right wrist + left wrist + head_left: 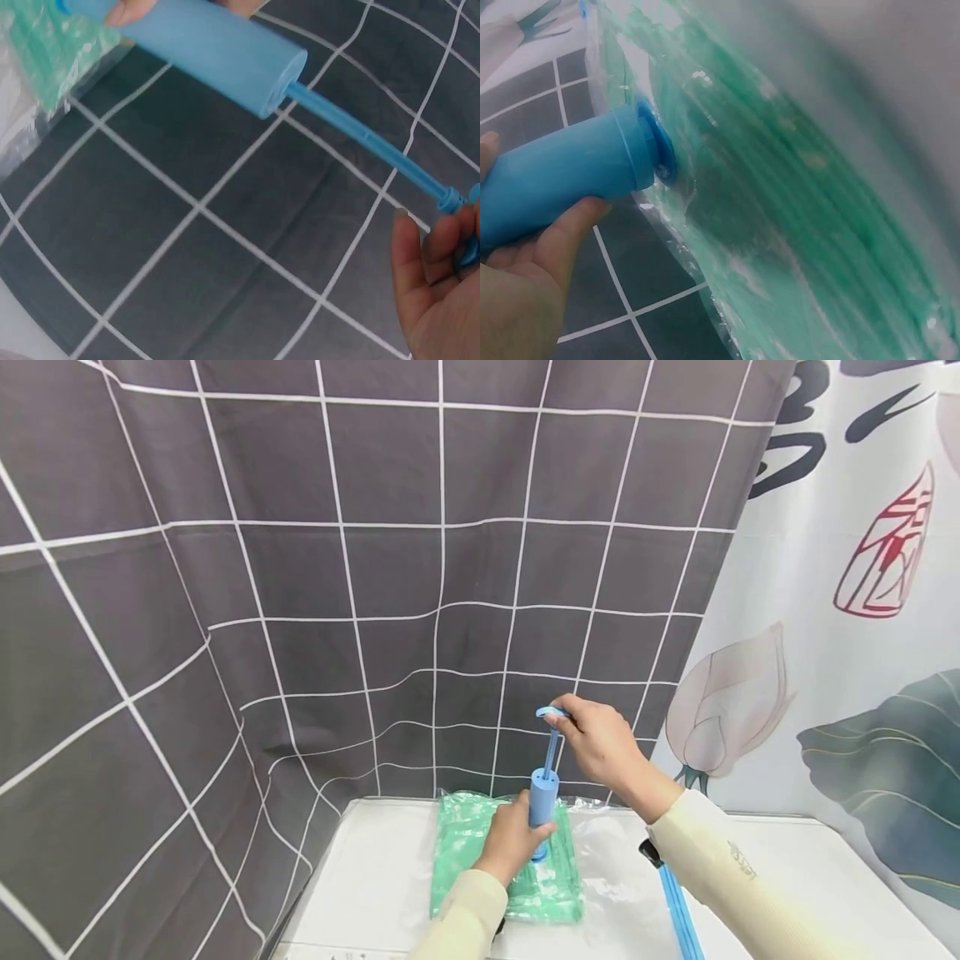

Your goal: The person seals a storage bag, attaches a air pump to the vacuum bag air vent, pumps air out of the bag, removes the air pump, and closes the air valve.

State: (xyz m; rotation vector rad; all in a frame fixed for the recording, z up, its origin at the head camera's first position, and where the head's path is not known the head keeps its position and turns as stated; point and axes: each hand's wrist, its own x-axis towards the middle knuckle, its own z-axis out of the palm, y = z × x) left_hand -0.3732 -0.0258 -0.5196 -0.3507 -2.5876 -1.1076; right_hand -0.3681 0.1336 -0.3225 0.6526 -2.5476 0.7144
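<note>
A blue hand pump (543, 797) stands nearly upright on a clear vacuum storage bag (555, 889) with folded green stuff packed inside. Its lower end meets the bag's round blue valve (658, 142), as the left wrist view shows. My left hand (513, 839) grips the pump's barrel low down, thumb and fingers around it. Above it, my right hand (600, 739) holds the pump's handle (551, 712), with the thin rod (367, 139) drawn far out of the barrel. In the right wrist view, part of the handle is cut off by the frame edge.
The bag lies on a white table (375, 860); its loose clear film (615, 868) spreads to the right. Blue strips (681, 914) lie beneath my right forearm. A dark cloth with a white grid (390, 568) hangs behind, beside a printed floral sheet (847, 693).
</note>
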